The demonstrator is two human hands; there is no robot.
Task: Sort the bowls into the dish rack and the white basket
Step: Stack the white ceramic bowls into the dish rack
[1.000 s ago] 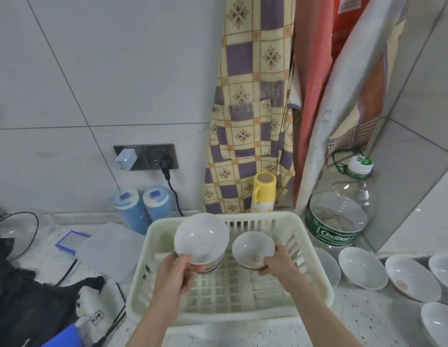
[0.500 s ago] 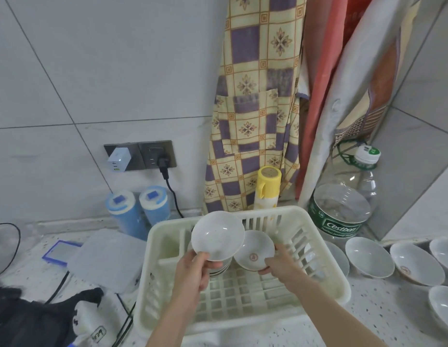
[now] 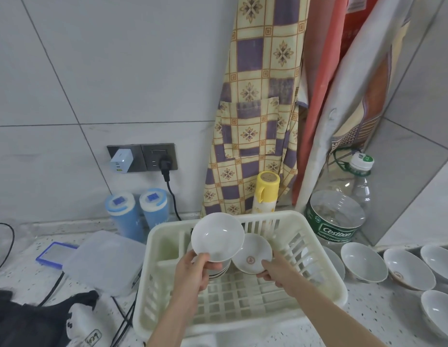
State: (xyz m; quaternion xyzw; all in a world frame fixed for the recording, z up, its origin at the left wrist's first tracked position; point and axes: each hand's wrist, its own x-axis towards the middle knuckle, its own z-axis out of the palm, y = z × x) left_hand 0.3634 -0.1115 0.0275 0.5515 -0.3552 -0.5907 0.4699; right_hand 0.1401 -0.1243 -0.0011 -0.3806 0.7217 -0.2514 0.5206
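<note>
I hold two bowls over the white basket (image 3: 325, 294). My left hand (image 3: 193, 271) pinches the near rim of the plain white bowl (image 3: 217, 237), thumb over the lip, the bowl tipped with its inside toward me. My right hand (image 3: 275, 270) grips the smaller red-marked bowl (image 3: 252, 254) at its 5 o'clock edge, fingers curled under it. Both forearms reach in from 6 o'clock. To set them down well, I judge I should lower each onto the basket floor separately, so the rims do not knock. More bowls (image 3: 363, 261) wait on the tabletop (image 3: 368, 319) at 3 o'clock.
</note>
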